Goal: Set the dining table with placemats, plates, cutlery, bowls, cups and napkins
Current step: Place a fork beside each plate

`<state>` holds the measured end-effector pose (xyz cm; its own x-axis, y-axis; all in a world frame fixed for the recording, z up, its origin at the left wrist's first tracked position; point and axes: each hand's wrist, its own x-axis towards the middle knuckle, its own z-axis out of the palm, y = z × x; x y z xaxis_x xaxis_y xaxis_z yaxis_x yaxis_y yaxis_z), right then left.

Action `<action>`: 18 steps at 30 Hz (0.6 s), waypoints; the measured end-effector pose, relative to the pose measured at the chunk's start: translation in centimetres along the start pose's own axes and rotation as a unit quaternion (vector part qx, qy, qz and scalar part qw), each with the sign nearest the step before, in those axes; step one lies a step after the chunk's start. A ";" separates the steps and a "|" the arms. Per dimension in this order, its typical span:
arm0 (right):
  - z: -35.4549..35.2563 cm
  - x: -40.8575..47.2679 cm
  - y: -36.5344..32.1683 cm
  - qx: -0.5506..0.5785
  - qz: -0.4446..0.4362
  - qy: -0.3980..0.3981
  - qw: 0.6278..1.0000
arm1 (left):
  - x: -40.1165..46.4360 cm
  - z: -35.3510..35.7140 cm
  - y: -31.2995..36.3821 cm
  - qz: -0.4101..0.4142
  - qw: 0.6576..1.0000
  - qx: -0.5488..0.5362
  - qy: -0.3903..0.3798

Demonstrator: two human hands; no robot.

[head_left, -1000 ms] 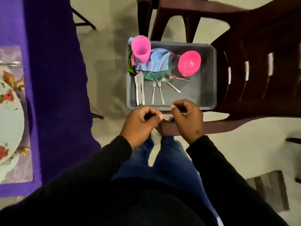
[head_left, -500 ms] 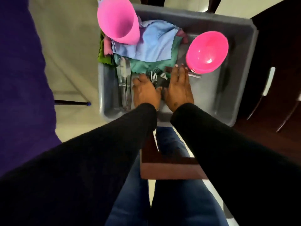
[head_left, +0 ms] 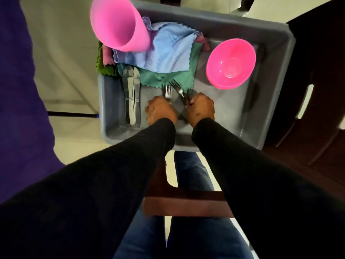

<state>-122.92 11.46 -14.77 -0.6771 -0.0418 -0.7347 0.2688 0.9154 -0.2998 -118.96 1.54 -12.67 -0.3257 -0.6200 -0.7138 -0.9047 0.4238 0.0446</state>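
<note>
Head view looking down into grey tub (head_left: 268, 101) resting on dark wooden chair (head_left: 308, 118); both hands inside tub, black sleeves; left hand (head_left: 161, 111) fingers curled round handle of one fork (head_left: 168, 91), tines pointing away; right hand (head_left: 200, 108) fingers clenched on handles of forks (head_left: 177, 88), tines lying on green napkin (head_left: 166, 76); blue napkin (head_left: 168, 51) on top of green one; knives (head_left: 131, 96) side by side along tub's left wall; pink cup (head_left: 117, 25) upright at far left corner; pink bowl (head_left: 231, 63) at right, near right hand; purple tablecloth (head_left: 18, 90) at left edge.
</note>
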 end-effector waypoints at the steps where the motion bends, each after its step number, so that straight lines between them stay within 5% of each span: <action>1: 0.0 0.0 -0.1 0.000 -0.001 -0.013 1.000 | -0.1 0.0 -0.1 0.012 1.000 0.004 0.001; 9: 0.6 -1.5 0.6 0.055 0.002 0.017 0.998 | -0.1 -0.1 -2.5 0.082 0.979 -0.181 -0.042; 18: -2.7 -7.4 -1.6 0.351 -0.052 0.059 0.933 | -5.1 -5.5 -2.9 0.083 0.905 -0.395 -0.133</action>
<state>-120.21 11.40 -7.21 -0.7837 -0.0339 -0.6202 0.5519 0.4201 -0.7203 -116.16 -0.21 -5.34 -0.4922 -0.3661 -0.7898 -0.7982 -0.1723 0.5773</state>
